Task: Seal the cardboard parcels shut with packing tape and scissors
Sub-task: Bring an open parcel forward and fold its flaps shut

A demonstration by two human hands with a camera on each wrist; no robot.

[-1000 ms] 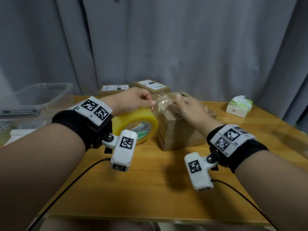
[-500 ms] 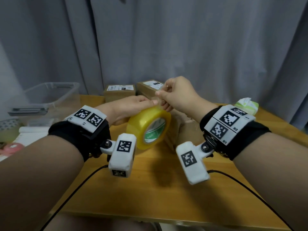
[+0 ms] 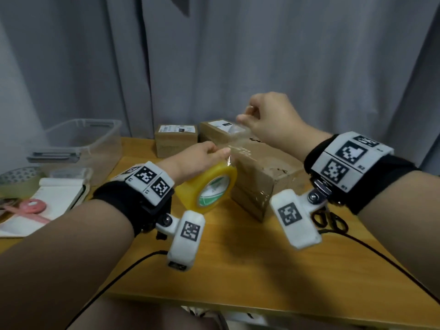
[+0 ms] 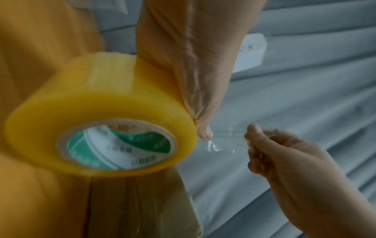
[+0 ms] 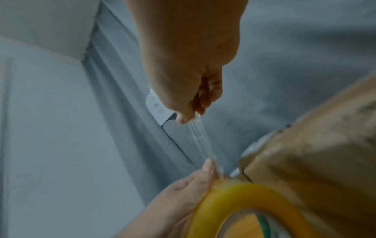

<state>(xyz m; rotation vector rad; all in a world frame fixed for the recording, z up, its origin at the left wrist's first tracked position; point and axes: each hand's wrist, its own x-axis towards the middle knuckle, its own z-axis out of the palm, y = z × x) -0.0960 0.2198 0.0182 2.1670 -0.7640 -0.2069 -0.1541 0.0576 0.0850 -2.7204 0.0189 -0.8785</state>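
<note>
From the head view, the left hand [image 3: 195, 158] grips the yellow tape roll [image 3: 209, 186] just left of the large parcel [image 3: 264, 172] on the wooden table [image 3: 238, 270], while the right hand [image 3: 271, 120], raised above the parcel's far side, pinches the clear tape strip [image 3: 234, 141]; scissors [image 3: 329, 220] lie near the parcel's right end. The left wrist view shows the thumb pressed along the roll's rim, the strip stretched rightward to the pinching fingers [image 4: 256, 138]. The right wrist view shows the strip taut between both hands, beside the parcel.

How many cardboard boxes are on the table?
3. A large box lies beside the yellow tape roll; two smaller labelled boxes stand behind it near the curtain. Others may be hidden behind the arms.
</note>
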